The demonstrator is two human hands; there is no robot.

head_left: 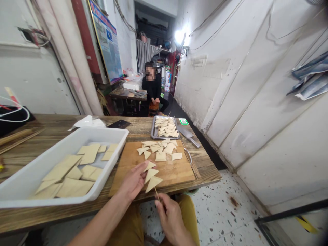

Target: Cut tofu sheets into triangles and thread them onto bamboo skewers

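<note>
Tabletop (207, 172): wooden, with a cutting board (176, 174) just beyond the left hand.
Left hand (132, 181): curled, steadying three folded beancurd triangles (151, 176) on a bamboo skewer (156, 193).
Right hand (170, 220): closed, pinching the skewer's lower end below them.

On my feed the table (143, 129) is rough, grained wood and the board (176, 174) smoother wood. The tub (112, 135) is glossy white plastic, the tray (153, 128) dull steel, the cleaver (188, 135) shiny metal, the skewer (156, 193) pale wood, the triangles (153, 183) matt.
</note>
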